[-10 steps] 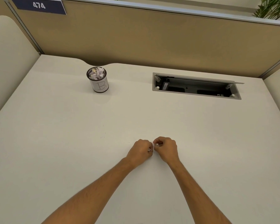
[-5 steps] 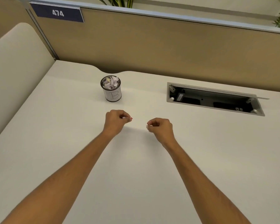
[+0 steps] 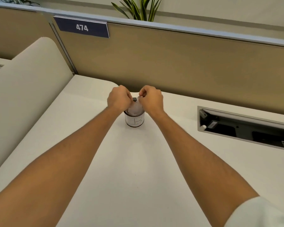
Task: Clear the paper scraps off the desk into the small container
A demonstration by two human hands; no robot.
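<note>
At frame centre, the left hand point(image 3: 120, 99) and right hand point(image 3: 152, 99), fingers pinched on tiny paper scraps point(image 3: 138, 97), hide the rim of the "B" container point(image 3: 135, 119), left of the open cable tray point(image 3: 246, 128). Half a second ago both hands were nearer, short of it.

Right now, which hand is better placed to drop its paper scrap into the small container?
Right, slightly. The right hand pinches a visible scrap directly above the container mouth. The left hand is also at the rim, but its fingers hide whatever it holds.
</note>
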